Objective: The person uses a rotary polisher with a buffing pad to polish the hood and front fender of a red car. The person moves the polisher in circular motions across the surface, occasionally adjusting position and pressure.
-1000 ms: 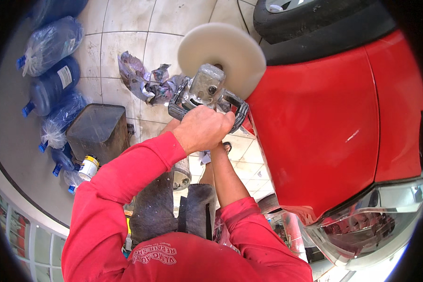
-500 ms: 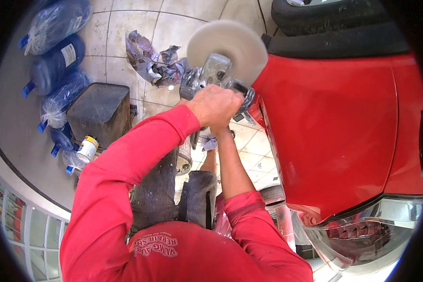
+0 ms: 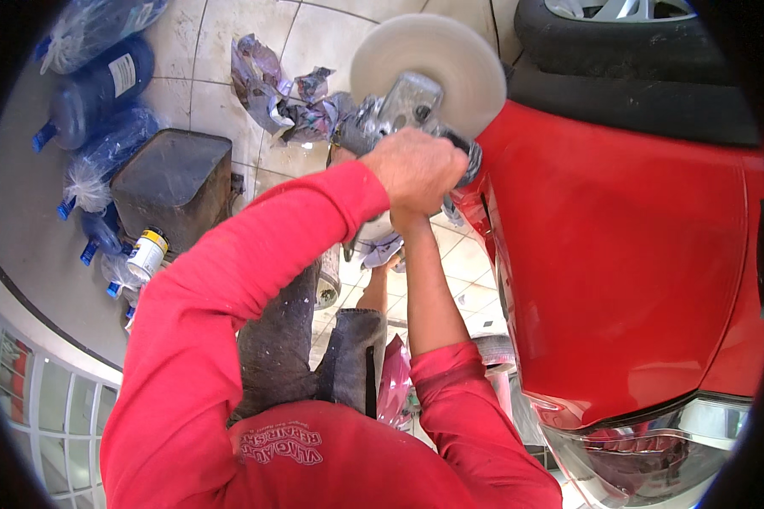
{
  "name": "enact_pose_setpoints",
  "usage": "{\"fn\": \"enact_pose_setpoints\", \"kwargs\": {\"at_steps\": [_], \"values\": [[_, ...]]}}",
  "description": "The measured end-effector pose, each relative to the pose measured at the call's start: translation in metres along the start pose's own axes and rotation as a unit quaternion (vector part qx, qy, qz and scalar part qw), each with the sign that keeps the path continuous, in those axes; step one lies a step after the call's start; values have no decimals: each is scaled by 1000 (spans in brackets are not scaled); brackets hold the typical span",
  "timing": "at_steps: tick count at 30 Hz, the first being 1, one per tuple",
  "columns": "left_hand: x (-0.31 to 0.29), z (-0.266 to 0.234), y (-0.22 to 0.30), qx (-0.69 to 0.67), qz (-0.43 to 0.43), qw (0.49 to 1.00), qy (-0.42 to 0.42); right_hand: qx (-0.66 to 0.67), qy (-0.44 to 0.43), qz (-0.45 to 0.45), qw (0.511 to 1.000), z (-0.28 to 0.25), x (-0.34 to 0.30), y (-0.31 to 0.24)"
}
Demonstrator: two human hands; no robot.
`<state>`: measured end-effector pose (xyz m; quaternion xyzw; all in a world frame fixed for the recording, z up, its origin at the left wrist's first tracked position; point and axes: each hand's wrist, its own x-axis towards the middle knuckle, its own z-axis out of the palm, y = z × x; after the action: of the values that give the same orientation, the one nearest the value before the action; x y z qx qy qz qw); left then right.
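Observation:
My left hand (image 3: 420,166) is closed round the body of a grey and black power polisher (image 3: 412,100). Its round pale buffing pad (image 3: 441,53) is blurred as if spinning. To the right, the pad's rim meets the upper left edge of a red car body panel (image 3: 611,263) in the picture; whether they touch I cannot tell. The bare wrist of my right hand (image 3: 411,222) comes up under the left one, and its fingers are hidden behind that hand and the tool.
Crumpled paper (image 3: 284,97) lies on the tiled floor left of the polisher. Blue water jugs (image 3: 102,93) line the left side beside a dark box-shaped container (image 3: 171,182) and a white can (image 3: 148,253). A tyre (image 3: 611,38) lies at the top right; a headlight (image 3: 654,458) is at the lower right.
The polisher and both hands have shifted slightly right and up in the picture. The view has also turned a little, moving the jugs up and the car's upper edge down.

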<state>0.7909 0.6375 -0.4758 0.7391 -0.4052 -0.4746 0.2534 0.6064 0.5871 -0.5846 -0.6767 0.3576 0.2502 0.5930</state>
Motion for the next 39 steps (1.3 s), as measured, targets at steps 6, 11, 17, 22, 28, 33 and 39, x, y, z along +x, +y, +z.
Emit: {"fn": "enact_pose_setpoints", "kwargs": {"at_steps": [6,11,17,22,28,33,39], "values": [[-28,13,-5,-5,-14,999,-40,-15,-23,30,999,19,-42,26],[-76,11,24,-95,29,994,-35,-15,-31,54,998,7,-82,41],[-58,-24,33,-39,41,998,11,-7,-19,5,1000,-15,-34,16],[-54,-11,33,16,38,999,-15,-11,-21,17,1000,-5,-41,22],[-83,40,51,-29,14,999,-32,-22,-38,56,997,8,-113,63],[-90,69,73,-83,-28,996,15,-13,-16,34,999,-39,-114,63],[-86,99,119,-122,-85,985,89,6,35,-12,999,-90,-132,58]]}}
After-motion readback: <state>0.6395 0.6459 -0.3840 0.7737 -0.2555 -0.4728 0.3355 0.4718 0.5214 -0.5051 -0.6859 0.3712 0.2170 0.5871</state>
